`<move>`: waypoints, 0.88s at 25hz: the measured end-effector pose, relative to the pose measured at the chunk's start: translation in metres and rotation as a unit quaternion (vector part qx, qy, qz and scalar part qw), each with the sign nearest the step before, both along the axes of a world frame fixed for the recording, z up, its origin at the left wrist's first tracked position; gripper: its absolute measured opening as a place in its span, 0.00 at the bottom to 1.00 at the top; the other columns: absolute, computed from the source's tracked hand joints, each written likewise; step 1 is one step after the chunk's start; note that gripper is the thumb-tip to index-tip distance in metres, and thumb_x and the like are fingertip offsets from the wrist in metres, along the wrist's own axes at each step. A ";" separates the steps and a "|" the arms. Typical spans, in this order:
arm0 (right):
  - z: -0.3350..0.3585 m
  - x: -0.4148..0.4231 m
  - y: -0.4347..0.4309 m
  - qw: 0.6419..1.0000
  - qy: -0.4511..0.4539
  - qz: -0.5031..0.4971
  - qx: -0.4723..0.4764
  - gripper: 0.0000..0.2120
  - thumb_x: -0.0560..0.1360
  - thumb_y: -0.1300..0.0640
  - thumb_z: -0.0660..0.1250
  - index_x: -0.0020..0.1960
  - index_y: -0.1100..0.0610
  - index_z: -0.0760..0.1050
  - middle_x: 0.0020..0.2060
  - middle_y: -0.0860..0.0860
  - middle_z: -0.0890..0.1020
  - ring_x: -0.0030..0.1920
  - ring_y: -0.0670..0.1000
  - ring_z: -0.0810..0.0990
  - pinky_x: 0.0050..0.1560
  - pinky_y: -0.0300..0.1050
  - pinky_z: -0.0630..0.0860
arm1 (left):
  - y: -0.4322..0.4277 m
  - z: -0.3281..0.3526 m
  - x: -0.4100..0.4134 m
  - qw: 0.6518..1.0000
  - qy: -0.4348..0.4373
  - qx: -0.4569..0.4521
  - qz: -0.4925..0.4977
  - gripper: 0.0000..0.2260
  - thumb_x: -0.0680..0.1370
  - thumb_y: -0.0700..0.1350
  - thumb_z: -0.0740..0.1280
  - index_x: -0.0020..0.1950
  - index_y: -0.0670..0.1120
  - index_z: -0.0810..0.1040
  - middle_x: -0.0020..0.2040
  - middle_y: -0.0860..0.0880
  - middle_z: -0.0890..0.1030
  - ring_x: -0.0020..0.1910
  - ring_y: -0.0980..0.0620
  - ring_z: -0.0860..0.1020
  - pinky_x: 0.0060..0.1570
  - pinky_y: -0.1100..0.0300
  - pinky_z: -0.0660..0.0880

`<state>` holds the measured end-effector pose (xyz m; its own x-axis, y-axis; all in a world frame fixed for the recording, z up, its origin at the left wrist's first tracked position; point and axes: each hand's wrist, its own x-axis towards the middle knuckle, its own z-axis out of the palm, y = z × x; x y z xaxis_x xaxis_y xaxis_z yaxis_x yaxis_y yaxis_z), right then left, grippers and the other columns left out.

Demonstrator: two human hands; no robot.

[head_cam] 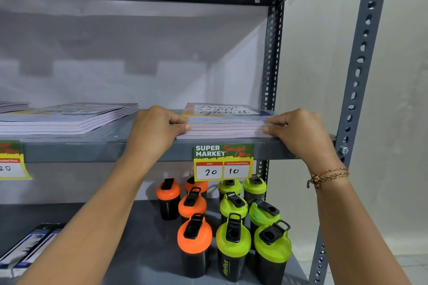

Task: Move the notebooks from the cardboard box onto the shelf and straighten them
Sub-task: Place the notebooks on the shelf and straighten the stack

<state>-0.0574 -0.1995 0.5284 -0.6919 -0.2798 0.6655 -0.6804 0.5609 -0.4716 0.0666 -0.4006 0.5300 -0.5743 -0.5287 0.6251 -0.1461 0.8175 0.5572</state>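
Note:
A stack of notebooks (225, 122) with a lettered cover lies flat at the right end of the grey metal shelf (97, 149). My left hand (157, 131) presses against the stack's left edge, fingers curled on it. My right hand (298, 131) holds the stack's right edge, thumb and fingers on the pages. A second, slightly fanned stack of the same notebooks (69, 118) rests further left on the same shelf. Another pile (12, 106) shows at the far left edge. The cardboard box is out of view.
A supermarket price tag (223, 162) hangs from the shelf lip under the held stack; another tag (11, 161) is at the left. Below stand orange-lidded bottles (194, 242) and green-lidded bottles (234, 245). The perforated upright post (356, 81) is close to my right hand.

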 end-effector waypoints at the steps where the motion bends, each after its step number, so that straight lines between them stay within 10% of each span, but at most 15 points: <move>1: 0.000 0.001 0.000 1.000 -0.002 0.000 -0.003 0.15 0.72 0.54 0.70 0.57 0.58 0.80 0.56 0.56 0.83 0.58 0.54 0.78 0.59 0.38 0.70 | 0.001 0.000 0.000 1.000 -0.002 0.001 0.001 0.14 0.73 0.46 0.72 0.58 0.45 0.81 0.59 0.45 0.83 0.60 0.49 0.77 0.52 0.65 0.67; 8: 0.000 0.006 0.002 0.998 -0.041 -0.006 -0.056 0.15 0.71 0.57 0.71 0.56 0.61 0.79 0.56 0.57 0.83 0.59 0.53 0.77 0.45 0.26 0.63 | 0.010 0.000 0.004 1.000 0.015 0.017 0.007 0.14 0.73 0.44 0.72 0.59 0.44 0.81 0.60 0.44 0.82 0.61 0.49 0.76 0.57 0.63 0.68; 22: -0.007 0.014 0.009 0.997 -0.027 -0.004 -0.079 0.15 0.72 0.55 0.71 0.57 0.59 0.79 0.57 0.55 0.82 0.61 0.54 0.77 0.58 0.40 0.70 | 0.003 -0.004 0.011 1.000 0.023 -0.014 0.011 0.13 0.72 0.47 0.72 0.56 0.46 0.83 0.56 0.47 0.84 0.58 0.52 0.78 0.50 0.67 0.65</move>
<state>-0.0433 -0.1910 0.5215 -0.7301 -0.1686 0.6622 -0.6469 0.4827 -0.5904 0.0779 -0.3971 0.5260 -0.5335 -0.5222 0.6654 -0.1390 0.8301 0.5400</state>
